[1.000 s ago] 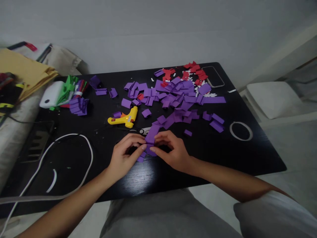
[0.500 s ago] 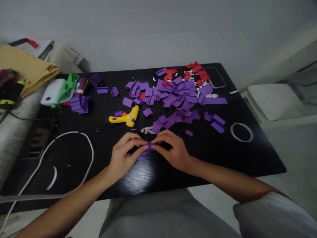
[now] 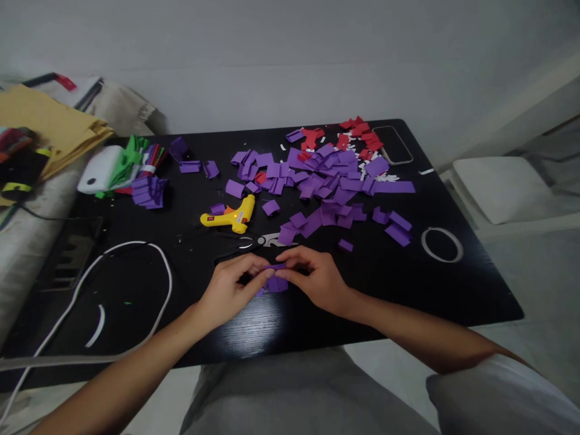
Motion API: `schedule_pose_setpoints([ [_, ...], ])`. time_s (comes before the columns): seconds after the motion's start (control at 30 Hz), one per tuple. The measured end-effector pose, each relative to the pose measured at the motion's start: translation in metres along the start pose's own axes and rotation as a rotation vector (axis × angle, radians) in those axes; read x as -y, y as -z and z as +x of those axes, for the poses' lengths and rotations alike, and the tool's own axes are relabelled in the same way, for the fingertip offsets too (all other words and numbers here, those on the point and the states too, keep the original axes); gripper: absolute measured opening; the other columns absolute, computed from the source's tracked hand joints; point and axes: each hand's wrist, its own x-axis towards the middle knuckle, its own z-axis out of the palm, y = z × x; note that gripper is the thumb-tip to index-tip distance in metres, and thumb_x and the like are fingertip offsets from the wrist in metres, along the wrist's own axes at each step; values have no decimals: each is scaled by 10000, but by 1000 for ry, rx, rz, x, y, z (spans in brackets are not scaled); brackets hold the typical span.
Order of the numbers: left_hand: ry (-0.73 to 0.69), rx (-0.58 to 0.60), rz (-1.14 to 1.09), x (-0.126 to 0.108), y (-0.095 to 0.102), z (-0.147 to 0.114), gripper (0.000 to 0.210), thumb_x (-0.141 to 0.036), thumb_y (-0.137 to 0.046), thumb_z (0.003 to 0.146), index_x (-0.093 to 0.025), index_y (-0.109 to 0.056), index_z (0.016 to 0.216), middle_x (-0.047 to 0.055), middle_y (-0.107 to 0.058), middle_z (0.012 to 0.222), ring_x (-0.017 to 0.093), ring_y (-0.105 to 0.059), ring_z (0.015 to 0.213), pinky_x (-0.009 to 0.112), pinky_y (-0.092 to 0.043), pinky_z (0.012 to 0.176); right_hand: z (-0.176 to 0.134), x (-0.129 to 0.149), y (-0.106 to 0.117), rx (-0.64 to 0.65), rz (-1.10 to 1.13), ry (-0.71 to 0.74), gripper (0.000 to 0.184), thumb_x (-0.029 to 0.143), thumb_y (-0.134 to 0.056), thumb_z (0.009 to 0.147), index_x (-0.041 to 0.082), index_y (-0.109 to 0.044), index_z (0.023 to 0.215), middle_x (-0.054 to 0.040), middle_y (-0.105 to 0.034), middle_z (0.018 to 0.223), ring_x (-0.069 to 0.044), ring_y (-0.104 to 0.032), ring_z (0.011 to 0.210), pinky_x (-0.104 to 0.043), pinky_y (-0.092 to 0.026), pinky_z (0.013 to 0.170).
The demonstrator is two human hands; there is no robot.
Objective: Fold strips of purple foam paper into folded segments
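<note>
Both hands meet near the table's front edge over a small folded purple piece [image 3: 275, 266], paper or foam sheet by its look. My left hand [image 3: 235, 283] pinches its left end between thumb and fingers. At the right end, my right hand [image 3: 317, 279] is closed on it the same way. Just below the fingertips more purple pieces [image 3: 277, 285] show, partly covered by the thumbs. Beyond the hands lie scissors [image 3: 267, 240] with dark handles, and a yellow glue gun [image 3: 230, 217] rests on its side behind them.
A heap of purple pieces [image 3: 326, 181] spreads across the back of the black table [image 3: 435, 296], with red scraps [image 3: 362, 130] behind. A ring of tape [image 3: 441, 244] lies right. A white cable [image 3: 168, 272] loops at left, near a purple stack [image 3: 148, 192] and a white box [image 3: 99, 170].
The hands have shifted slightly towards me and the piece between them now looks like a flat folded strip. More purple shows beneath the fingers, and more of the scissors is uncovered.
</note>
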Motion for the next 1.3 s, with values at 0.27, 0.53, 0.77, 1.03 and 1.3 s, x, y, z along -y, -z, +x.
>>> schedule_pose_setpoints([
  [0.27,-44,94,33,-1,4,1,118,-242,-617,1006,-171,-681,937,-27,-614,709,102,-579,615,196,-460,564,5,5,3,121,19,-109,153,317,-792,874,188,-770,954,-12,-772,814,-149,-714,727,-278,-575,708],
  [0.53,78,191,-146,3,4,0,153,-264,-632,976,-159,-682,876,-10,-650,687,107,-585,603,210,-477,576,4,7,4,225,-60,-118,197,351,-724,923,166,-775,878,-5,-716,721,-128,-601,638,-254,-462,608],
  [0.77,161,273,-163,0,8,2,153,-244,-614,937,-147,-671,832,-23,-627,678,93,-547,591,198,-451,574,4,7,4,300,72,-207,149,305,-725,858,156,-728,867,7,-685,730,-119,-612,654,-251,-491,649],
  [1.03,201,325,-204,3,5,0,184,-292,-634,936,-141,-686,846,-23,-608,680,89,-523,581,197,-423,554,2,5,3,313,72,-223,114,271,-718,823,159,-715,844,9,-671,742,-121,-595,678,-257,-478,660],
  [1.3,252,349,-298,0,8,2,153,-263,-643,905,-142,-682,820,-25,-606,674,83,-507,579,188,-410,551,6,10,8,343,47,-204,82,241,-708,792,162,-688,790,22,-637,700,-110,-560,645,-250,-455,633],
])
